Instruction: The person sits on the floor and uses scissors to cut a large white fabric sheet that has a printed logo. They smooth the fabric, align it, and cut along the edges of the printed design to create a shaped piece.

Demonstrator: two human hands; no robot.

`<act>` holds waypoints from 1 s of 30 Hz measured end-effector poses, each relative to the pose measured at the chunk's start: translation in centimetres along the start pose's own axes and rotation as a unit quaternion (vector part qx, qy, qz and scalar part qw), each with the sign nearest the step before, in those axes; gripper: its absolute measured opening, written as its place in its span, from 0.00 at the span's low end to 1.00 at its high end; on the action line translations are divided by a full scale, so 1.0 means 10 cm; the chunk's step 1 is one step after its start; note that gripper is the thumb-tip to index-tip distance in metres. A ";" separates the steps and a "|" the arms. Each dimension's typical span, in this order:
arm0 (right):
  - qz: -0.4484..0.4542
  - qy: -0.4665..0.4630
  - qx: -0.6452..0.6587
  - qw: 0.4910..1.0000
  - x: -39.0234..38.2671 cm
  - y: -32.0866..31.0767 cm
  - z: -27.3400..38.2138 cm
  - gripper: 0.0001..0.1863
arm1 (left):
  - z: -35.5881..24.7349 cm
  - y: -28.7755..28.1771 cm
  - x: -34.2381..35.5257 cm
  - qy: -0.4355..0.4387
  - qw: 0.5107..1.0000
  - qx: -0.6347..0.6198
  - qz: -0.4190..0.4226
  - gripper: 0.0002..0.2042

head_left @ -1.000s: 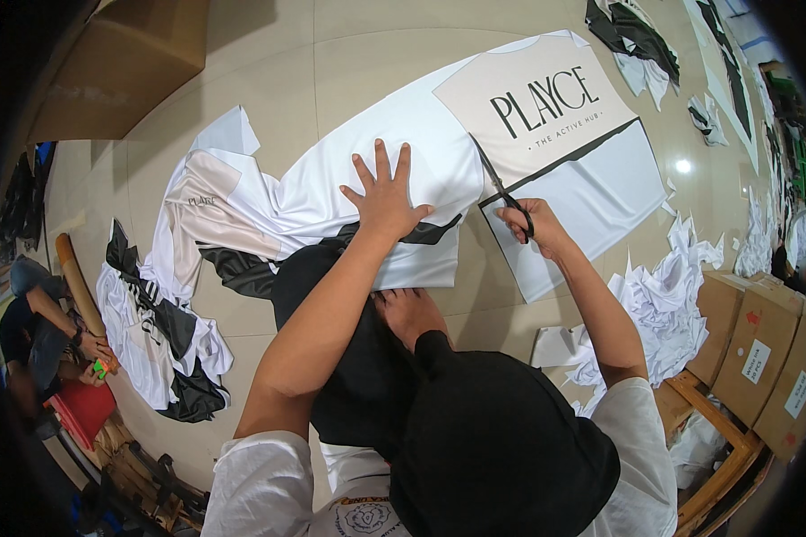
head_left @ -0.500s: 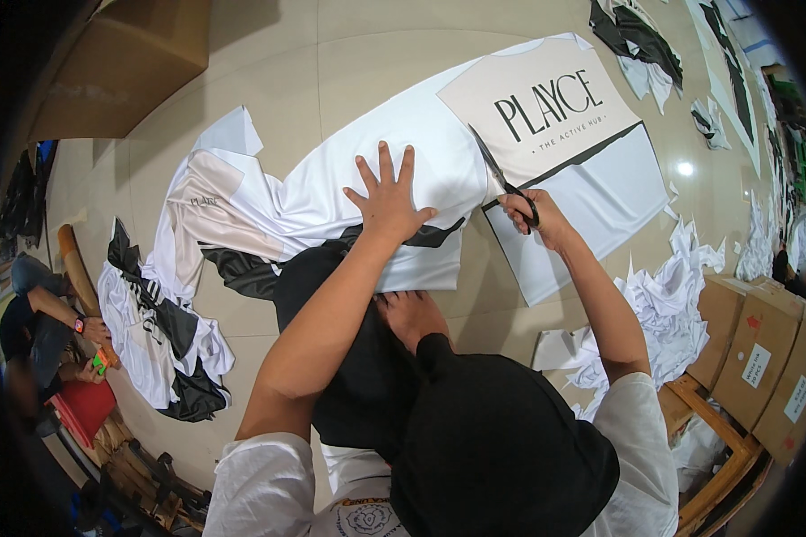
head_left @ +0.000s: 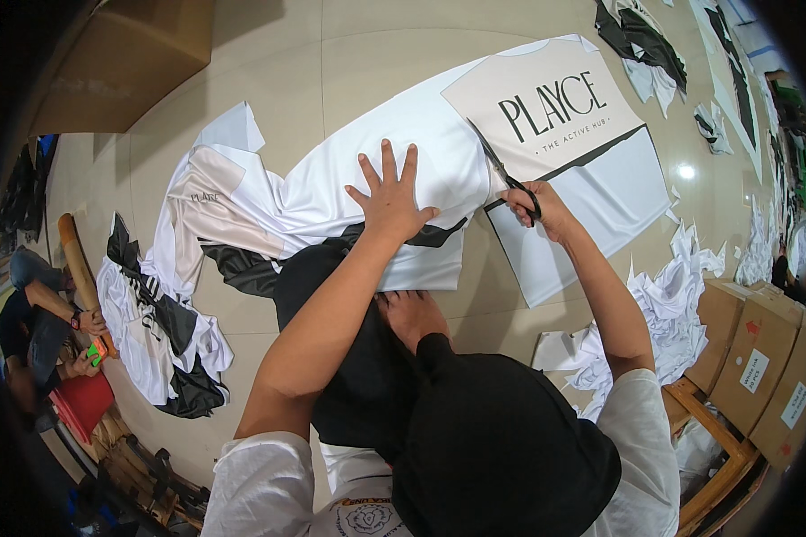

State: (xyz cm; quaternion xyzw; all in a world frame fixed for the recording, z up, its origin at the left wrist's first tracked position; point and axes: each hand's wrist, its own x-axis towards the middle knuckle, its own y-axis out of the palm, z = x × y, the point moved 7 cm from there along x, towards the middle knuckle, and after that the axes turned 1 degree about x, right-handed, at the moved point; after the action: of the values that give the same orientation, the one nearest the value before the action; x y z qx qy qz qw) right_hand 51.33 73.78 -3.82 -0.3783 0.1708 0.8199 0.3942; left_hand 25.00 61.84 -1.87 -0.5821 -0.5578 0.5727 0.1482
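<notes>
A long sheet of white fabric [head_left: 421, 116] lies spread over the floor, bearing a beige printed panel [head_left: 528, 82] with dark lettering at its right end. My left hand [head_left: 390, 199] presses flat on the white part, fingers spread. In my right hand [head_left: 548, 213] is a pair of scissors [head_left: 494, 159] with black handles. Its long blades point up and left along the lower left edge of the beige panel, where the cut fabric parts. Below the panel runs a black strip, and a white section [head_left: 600, 192] hangs off it. My bare foot [head_left: 412, 318] rests by the fabric's near edge.
Crumpled white, beige and black fabric [head_left: 210, 201] continues left, beside a printed pile [head_left: 166, 331]. White scraps [head_left: 663, 309] heap up at right, near cardboard boxes [head_left: 743, 345] and a wooden frame [head_left: 712, 438]. A large carton [head_left: 121, 63] stands far left. Another person's hand [head_left: 85, 362] shows at left.
The scissors and my right hand have barely shifted, and my left hand stays flat in place. At the left, the other person's hands have moved slightly.
</notes>
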 end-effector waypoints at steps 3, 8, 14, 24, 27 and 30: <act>0.006 -0.001 -0.004 1.000 0.02 -0.02 -0.02 0.19 | 0.00 0.01 0.00 0.003 1.000 0.003 -0.005 0.64; 0.006 -0.004 -0.019 1.000 0.02 -0.03 -0.04 0.17 | 0.01 0.01 0.00 0.004 1.000 0.005 -0.007 0.64; -0.001 0.001 -0.040 0.999 0.01 -0.03 -0.04 0.18 | 0.01 0.01 0.00 0.003 1.000 0.006 -0.007 0.63; 0.007 0.006 -0.007 1.000 0.10 0.03 0.18 0.21 | 0.00 -0.01 0.00 -0.004 1.000 0.013 0.002 0.64; -0.001 0.009 -0.020 1.000 0.15 0.06 0.23 0.21 | 0.00 0.00 0.00 -0.004 1.000 0.017 -0.001 0.63; 0.000 0.008 -0.023 1.000 0.18 0.06 0.26 0.21 | 0.00 0.00 0.00 -0.003 1.000 0.017 -0.001 0.63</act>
State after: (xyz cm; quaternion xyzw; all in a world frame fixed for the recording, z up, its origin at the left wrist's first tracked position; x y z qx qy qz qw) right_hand 48.84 75.83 -3.47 -0.3939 0.1550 0.8206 0.3839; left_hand 25.01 61.86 -1.88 -0.5776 -0.5486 0.5837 0.1573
